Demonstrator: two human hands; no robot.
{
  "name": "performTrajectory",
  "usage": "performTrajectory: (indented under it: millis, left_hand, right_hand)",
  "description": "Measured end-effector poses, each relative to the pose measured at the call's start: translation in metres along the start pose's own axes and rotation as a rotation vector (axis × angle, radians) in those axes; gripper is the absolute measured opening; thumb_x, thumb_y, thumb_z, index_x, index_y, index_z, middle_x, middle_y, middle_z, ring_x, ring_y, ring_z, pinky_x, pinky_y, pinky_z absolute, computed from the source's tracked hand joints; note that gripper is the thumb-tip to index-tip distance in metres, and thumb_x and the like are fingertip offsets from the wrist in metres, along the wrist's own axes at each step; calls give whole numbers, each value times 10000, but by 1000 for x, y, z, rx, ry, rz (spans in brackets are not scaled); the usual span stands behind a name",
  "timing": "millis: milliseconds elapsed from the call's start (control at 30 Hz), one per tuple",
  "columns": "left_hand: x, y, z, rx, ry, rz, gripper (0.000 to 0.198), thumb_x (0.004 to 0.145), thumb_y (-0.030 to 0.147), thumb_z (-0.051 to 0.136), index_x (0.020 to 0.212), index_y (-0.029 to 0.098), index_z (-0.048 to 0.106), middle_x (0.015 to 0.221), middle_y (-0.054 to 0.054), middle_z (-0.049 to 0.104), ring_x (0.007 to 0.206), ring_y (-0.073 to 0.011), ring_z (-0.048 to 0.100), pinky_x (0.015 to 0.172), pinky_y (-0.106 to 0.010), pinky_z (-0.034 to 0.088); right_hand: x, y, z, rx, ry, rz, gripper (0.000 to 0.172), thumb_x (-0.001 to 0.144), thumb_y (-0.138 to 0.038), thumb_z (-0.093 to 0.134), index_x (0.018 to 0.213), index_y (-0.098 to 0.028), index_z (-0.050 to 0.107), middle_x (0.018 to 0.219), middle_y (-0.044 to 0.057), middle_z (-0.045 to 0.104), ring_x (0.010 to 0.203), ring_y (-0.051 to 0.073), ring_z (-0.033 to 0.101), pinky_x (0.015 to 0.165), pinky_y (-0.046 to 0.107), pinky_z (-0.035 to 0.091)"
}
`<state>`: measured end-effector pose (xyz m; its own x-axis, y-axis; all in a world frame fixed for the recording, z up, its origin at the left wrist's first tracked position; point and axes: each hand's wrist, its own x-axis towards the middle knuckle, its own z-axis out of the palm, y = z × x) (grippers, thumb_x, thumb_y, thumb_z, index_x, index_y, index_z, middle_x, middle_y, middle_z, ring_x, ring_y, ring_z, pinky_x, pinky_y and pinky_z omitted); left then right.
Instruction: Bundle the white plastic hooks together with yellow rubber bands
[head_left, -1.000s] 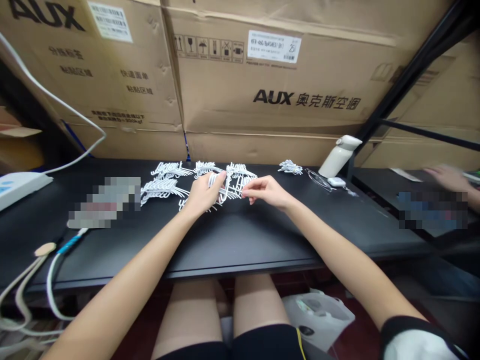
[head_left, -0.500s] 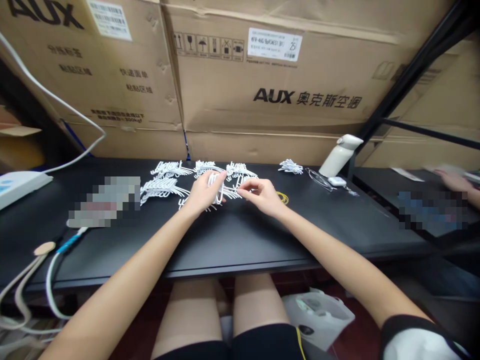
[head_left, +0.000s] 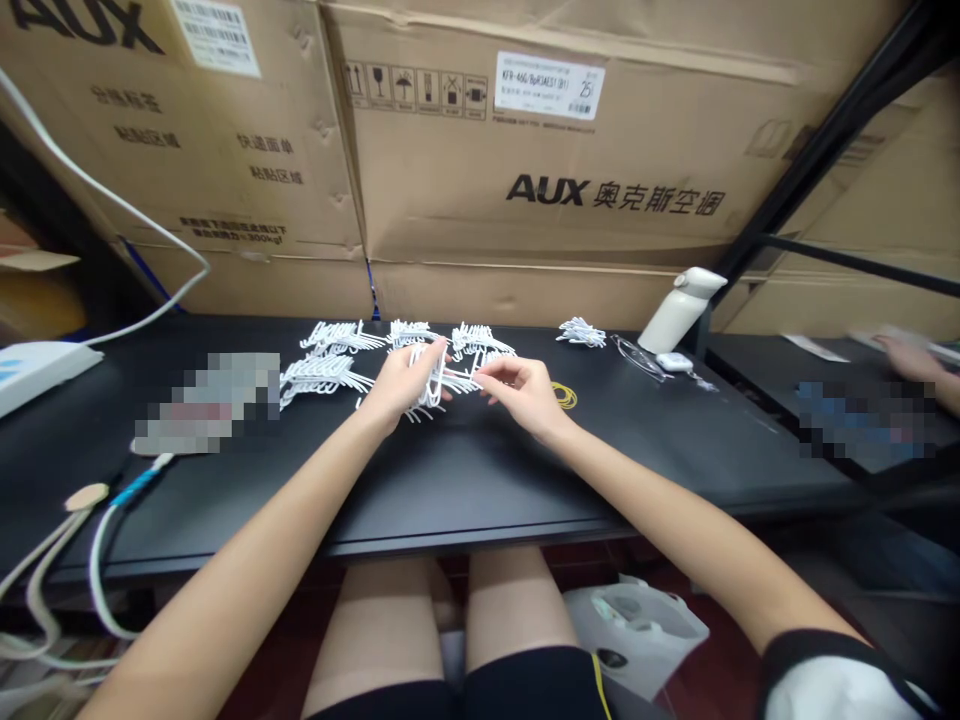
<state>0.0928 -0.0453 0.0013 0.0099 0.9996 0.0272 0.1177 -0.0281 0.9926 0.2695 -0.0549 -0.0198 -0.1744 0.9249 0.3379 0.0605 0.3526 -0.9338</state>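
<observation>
My left hand point(head_left: 399, 385) is closed around a bunch of small white plastic hangers point(head_left: 439, 378) held just above the black table point(head_left: 465, 470). My right hand point(head_left: 523, 392) pinches the right end of that same bunch with thumb and forefinger. More bundles of white hangers point(head_left: 324, 372) lie on the table behind and left of my hands, with a smaller bundle point(head_left: 580, 333) farther right. A yellow rubber band point(head_left: 566, 396) lies just right of my right hand.
Large AUX cardboard boxes point(head_left: 555, 170) wall off the back of the table. A white bottle point(head_left: 679, 310) and glasses point(head_left: 637, 358) stand at the back right. A power strip point(head_left: 37, 370) and white cables point(head_left: 82, 560) are at the left. Another person's hand point(head_left: 911, 358) is at the far right.
My right hand has drawn left toward my left hand, uncovering the yellow rubber band. My left hand keeps its grip on the hangers and has barely moved.
</observation>
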Motion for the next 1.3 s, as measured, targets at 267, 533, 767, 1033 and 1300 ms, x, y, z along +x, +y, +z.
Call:
performTrajectory:
  millis: [267,533,767,1033,1300]
  left_hand:
    - [0,1,0,-37,-32,-12,384,831,531,580,801,151,622,642,-34,675,439,-137,603,432,-235,471]
    - [0,-1,-1,-16,-44,38,417,722,541,694,819,139,635,695,-49,694,495,-157,642,458,-236,479]
    - [-5,-2,3,106,-126,171,368,766,523,648,816,159,626,713,-35,704,553,-175,650,540,-273,511]
    - [-7,-4,1,351,-163,396,350,825,500,577,799,161,659,742,-36,698,676,-164,609,639,-244,458]
    - [-8,-3,1,435,-166,377,381,803,534,586,819,164,672,743,-21,661,676,-157,572,631,-242,443]
  right_hand:
    - [-1,-2,1,-12,29,-21,269,671,-413,740,697,-158,658,731,53,668,634,157,614,561,281,509]
    - [-1,-1,1,9,-11,-8,272,664,-399,751,684,-152,639,679,32,643,564,135,604,560,275,510]
    - [2,-3,-4,-100,-143,85,297,767,-445,654,713,-153,658,663,25,654,582,131,611,507,231,488]
    - [-4,0,-3,-106,-536,137,461,823,-581,576,757,-130,641,706,83,722,573,141,654,543,239,509]
    - [-10,-1,-2,-354,-569,-51,392,972,-490,363,850,-173,557,542,-26,601,498,111,581,617,233,461]
